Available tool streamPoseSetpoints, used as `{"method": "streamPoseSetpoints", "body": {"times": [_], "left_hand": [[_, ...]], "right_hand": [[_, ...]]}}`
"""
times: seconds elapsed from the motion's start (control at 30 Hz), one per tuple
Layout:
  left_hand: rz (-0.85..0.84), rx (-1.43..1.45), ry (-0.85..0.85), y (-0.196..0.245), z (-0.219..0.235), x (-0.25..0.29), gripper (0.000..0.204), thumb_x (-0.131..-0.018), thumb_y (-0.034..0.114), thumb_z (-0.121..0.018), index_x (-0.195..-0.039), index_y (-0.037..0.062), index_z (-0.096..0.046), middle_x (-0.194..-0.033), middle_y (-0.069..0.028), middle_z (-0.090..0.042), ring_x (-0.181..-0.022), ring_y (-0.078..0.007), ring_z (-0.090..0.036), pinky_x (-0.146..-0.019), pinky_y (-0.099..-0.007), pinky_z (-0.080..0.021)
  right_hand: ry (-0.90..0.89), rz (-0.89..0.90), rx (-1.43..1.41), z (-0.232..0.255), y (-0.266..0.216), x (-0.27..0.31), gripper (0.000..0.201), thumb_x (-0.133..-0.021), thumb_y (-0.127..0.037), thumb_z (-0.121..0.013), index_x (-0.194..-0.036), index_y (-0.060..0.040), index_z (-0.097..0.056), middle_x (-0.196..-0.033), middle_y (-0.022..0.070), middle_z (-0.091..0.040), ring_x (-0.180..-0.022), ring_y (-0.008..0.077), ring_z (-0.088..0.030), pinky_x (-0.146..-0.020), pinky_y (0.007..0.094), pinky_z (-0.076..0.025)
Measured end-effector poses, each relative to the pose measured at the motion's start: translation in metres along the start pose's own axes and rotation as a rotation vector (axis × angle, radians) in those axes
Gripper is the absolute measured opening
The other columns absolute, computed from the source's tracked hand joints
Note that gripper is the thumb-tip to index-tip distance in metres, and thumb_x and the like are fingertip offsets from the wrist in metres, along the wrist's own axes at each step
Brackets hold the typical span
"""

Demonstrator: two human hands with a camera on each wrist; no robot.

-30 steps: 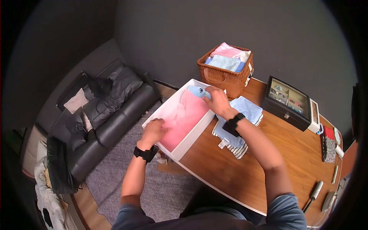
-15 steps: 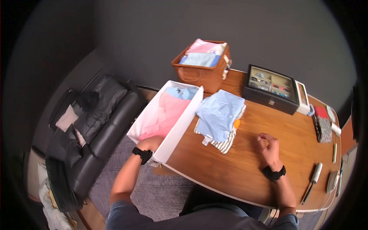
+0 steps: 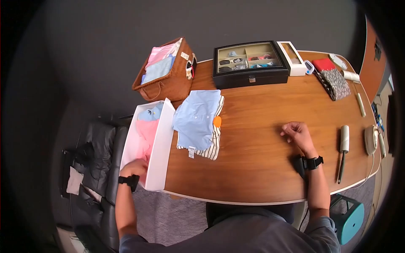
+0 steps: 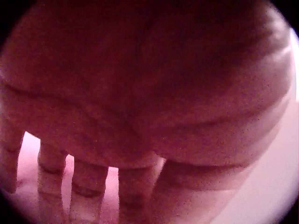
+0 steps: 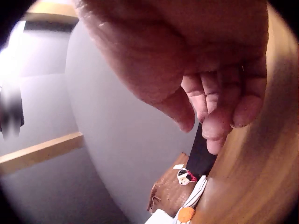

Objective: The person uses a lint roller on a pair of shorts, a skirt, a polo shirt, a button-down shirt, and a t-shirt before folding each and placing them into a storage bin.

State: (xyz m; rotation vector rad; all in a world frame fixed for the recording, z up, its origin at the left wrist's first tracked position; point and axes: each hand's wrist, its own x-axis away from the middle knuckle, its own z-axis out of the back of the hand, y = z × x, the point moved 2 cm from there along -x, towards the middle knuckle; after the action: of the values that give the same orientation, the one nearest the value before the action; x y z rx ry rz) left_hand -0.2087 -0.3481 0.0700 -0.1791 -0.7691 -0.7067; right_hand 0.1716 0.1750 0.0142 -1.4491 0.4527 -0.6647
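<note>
One pink garment [image 3: 144, 134] lies with one pale-blue piece [image 3: 151, 113] in a single white box [image 3: 161, 154], where the left hand [image 3: 135, 168], fingers straight and gripping nothing, seems at a smoothing step; the next move likely calls for light, flat pressure. Alongside, one blue shirt [image 3: 196, 114] overlies one striped garment [image 3: 214, 146]; the right hand [image 3: 297, 133], loosely curled, is empty.

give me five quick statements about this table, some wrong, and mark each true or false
1. The left hand reaches into the long white box with pink cloth in it. True.
2. The right hand grips the lint roller. False: it holds nothing, and the roller lies to its right.
3. The blue shirt lies on top of striped cloth. True.
4. The basket is empty. False: folded cloths fill it.
5. The black case has glasses inside. True.
</note>
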Motion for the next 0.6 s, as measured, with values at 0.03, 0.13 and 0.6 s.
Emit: {"method": "streamPoseSetpoints", "body": {"times": [0.03, 0.13, 0.6], "left_hand": [[0.015, 0.081, 0.282, 0.008, 0.017, 0.014, 0.017, -0.072, 0.011, -0.067, -0.086, 0.0041, -0.073, -0.084, -0.0198, -0.069, -0.077, -0.0326, -0.068, -0.072, -0.0379, -0.053], [0.067, -0.014, 0.805, 0.09, 0.063, 0.049, 0.015, -0.081, 0.015, -0.07, -0.082, 0.0007, -0.07, -0.073, -0.019, -0.067, -0.065, -0.0311, -0.066, -0.063, -0.0408, -0.05], [0.232, 0.227, 0.903, 0.17, 0.035, -0.156, 0.113, -0.07, 0.059, -0.079, -0.134, -0.0224, -0.034, -0.117, -0.0364, -0.058, -0.109, -0.0451, -0.06, -0.094, -0.0451, -0.048]], "right_hand": [[-0.06, -0.032, -0.01, 0.0, 0.005, 0.0, 0.026, -0.095, -0.023, -0.066, -0.084, 0.0001, -0.069, -0.073, 0.0007, -0.068, -0.055, 0.0036, -0.052, -0.05, 0.02, -0.042], [-0.157, -0.068, -0.062, -0.008, 0.019, -0.001, 0.027, -0.095, -0.026, -0.066, -0.082, -0.0021, -0.069, -0.072, -0.0001, -0.068, -0.053, 0.0036, -0.051, -0.049, 0.0194, -0.04], [-0.23, -0.098, -0.056, -0.012, 0.018, -0.001, 0.026, -0.095, -0.025, -0.066, -0.085, -0.0007, -0.07, -0.073, 0.0017, -0.069, -0.051, 0.0044, -0.05, -0.048, 0.0201, -0.041]]}}
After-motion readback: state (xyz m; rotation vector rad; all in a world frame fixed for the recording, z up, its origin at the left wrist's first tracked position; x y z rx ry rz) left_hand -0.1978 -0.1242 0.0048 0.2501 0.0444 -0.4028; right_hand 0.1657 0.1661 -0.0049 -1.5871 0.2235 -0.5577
